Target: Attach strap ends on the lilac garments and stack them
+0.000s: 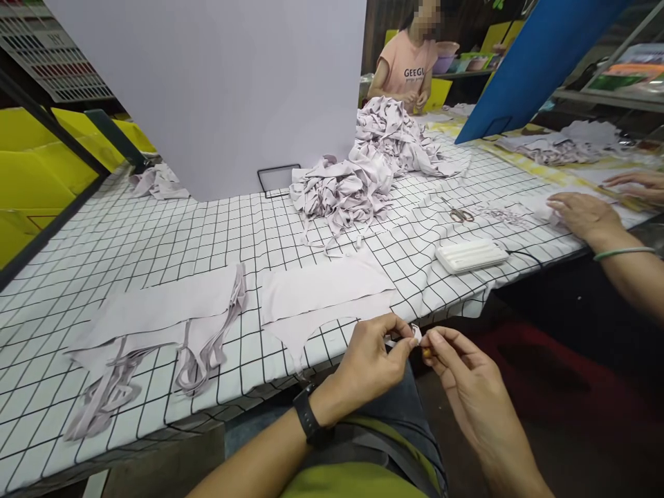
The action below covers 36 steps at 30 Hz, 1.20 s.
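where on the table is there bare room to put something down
The widest bare patch of checked tablecloth lies left, between the pale board and the stack of cloth pieces. A smaller one lies between the flat cloth piece and the white box. Crowded: around the cloth heap, and near the scissors and scraps.

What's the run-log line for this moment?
left hand: pinching small white piece | right hand: at its edge, grip unclear | gridded tabletop: flat pale fabric piece, fabric stack, scissors, white corded device
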### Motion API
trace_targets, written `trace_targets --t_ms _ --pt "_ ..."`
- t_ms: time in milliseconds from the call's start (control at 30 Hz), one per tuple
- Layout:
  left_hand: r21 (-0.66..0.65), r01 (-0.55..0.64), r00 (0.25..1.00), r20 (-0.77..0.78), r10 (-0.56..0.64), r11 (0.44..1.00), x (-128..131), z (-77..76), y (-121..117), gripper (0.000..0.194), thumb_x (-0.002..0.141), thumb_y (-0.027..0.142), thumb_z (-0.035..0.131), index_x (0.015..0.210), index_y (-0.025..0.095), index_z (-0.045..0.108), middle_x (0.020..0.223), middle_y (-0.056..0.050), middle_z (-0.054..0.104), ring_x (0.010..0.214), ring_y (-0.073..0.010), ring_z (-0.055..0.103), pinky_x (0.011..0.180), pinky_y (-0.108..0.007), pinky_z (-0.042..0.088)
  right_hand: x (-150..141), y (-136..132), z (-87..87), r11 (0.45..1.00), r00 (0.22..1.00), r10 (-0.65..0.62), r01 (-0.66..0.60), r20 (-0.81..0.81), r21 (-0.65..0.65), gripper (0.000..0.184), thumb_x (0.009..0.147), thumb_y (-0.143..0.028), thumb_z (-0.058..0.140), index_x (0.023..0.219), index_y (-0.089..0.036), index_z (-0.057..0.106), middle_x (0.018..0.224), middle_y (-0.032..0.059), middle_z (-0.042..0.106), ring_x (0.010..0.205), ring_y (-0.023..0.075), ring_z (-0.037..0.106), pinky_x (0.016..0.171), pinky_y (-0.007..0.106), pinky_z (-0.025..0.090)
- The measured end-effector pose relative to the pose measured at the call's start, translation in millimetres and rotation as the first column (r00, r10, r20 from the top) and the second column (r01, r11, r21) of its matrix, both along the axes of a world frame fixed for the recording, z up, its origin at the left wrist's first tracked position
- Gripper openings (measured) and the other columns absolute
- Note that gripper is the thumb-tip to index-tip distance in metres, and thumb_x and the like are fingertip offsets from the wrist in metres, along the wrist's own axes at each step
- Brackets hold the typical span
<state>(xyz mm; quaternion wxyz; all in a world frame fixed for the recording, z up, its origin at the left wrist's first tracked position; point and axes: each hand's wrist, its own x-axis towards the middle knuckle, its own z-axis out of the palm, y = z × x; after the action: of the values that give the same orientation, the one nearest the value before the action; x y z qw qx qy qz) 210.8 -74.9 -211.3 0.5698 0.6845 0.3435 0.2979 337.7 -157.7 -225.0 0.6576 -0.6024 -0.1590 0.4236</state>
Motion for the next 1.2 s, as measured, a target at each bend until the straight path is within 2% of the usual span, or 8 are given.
trace_targets --t_ms 100,167,267,367,600,867,1000,1200 --pt "0.022 0.006 0.999 -0.04 -0.005 1.0 -2.0 3.0 -0.8 0.008 0.087 0.019 0.062 0.08 0.017 0.066 0.082 -0.002 0.072 0.063 -0.0121 0.056 0.056 -0.023 0.04 5.4 -5.8 -1.1 0.997 0.986 0.039 -0.026 0.165 -0.079 0.04 0.064 -0.052 0.092 0.086 -0.021 0.079 0.084 0.0021 0.072 0.082 0.0165 0.061 0.071 0.021 0.052" --pt "0.069 0.025 0.999 -0.037 -0.022 0.997 -2.7 3.3 -0.9 0.008 0.086 0.017 0.062 0.08 0.017 0.067 0.08 -0.001 0.071 0.069 -0.014 0.06 0.06 -0.023 0.042 8.8 -7.2 -1.3 0.989 0.981 0.099 -0.079 0.164 -0.128 0.042 0.064 -0.054 0.091 0.087 -0.02 0.081 0.085 0.0034 0.073 0.081 0.0174 0.061 0.068 0.022 0.051" --pt "0.146 0.043 0.999 -0.03 -0.039 0.988 -3.4 1.7 -0.9 0.009 0.086 0.013 0.062 0.08 0.018 0.067 0.079 -0.002 0.071 0.073 -0.0151 0.063 0.067 -0.025 0.045 10.0 -5.4 -0.2 0.98 0.988 0.153 -0.149 0.022 -0.129 0.04 0.059 -0.048 0.095 0.083 -0.019 0.081 0.083 0.0026 0.072 0.074 0.0148 0.057 0.063 0.022 0.05" --pt "0.169 0.035 0.999 -0.001 -0.036 0.985 -4.6 -0.2 -1.2 0.009 0.086 0.012 0.062 0.081 0.018 0.067 0.082 -0.003 0.072 0.078 -0.0163 0.065 0.072 -0.025 0.047 7.5 -2.8 1.4 0.984 0.982 0.118 -0.135 -0.146 -0.112 0.038 0.055 -0.042 0.098 0.079 -0.019 0.079 0.081 0.0014 0.07 0.073 0.0136 0.058 0.063 0.022 0.051" --pt "0.214 0.063 0.998 0.007 -0.066 0.975 -6.4 -5.8 -2.3 0.009 0.088 0.01 0.06 0.085 0.017 0.066 0.088 -0.005 0.072 0.084 -0.018 0.066 0.077 -0.028 0.049 4.4 -4.3 -1.5 0.972 0.914 0.17 -0.217 -0.368 -0.088 0.035 0.062 -0.038 0.096 0.084 -0.017 0.077 0.086 0.0038 0.071 0.079 0.0155 0.062 0.061 0.023 0.051" --pt "0.226 0.045 0.996 0.061 -0.06 0.973 -6.0 -7.3 -1.4 0.01 0.081 0.01 0.063 0.085 0.018 0.068 0.084 -0.003 0.072 0.079 -0.0166 0.066 0.075 -0.026 0.05 1.4 -1.9 -3.5 0.988 0.888 0.107 -0.145 -0.446 -0.053 0.028 0.061 -0.029 0.096 0.078 -0.019 0.076 0.074 -0.0011 0.069 0.067 0.012 0.06 0.057 0.02 0.049" --pt "0.221 -0.039 0.997 0.067 0.025 0.975 -2.4 -12.0 -3.5 0.013 0.075 0.008 0.06 0.081 0.018 0.066 0.08 -0.001 0.07 0.074 -0.0149 0.064 0.072 -0.025 0.05 0.2 -0.6 -7.2 0.984 0.873 0.137 -0.174 -0.468 -0.036 0.025 0.064 -0.031 0.095 0.077 -0.017 0.078 0.077 0.0004 0.072 0.069 0.013 0.062 0.06 0.022 0.05" --pt "0.202 -0.099 0.995 0.014 0.098 0.974 2.4 -15.5 -5.3 0.012 0.071 0.009 0.06 0.077 0.018 0.063 0.076 0.0 0.068 0.07 -0.0143 0.062 0.066 -0.024 0.049 1.0 4.9 -7.4 0.989 0.808 0.056 -0.125 -0.586 -0.078 0.024 0.06 -0.023 0.094 0.076 -0.016 0.077 0.074 0.0006 0.071 0.066 0.0137 0.063 0.061 0.024 0.052"
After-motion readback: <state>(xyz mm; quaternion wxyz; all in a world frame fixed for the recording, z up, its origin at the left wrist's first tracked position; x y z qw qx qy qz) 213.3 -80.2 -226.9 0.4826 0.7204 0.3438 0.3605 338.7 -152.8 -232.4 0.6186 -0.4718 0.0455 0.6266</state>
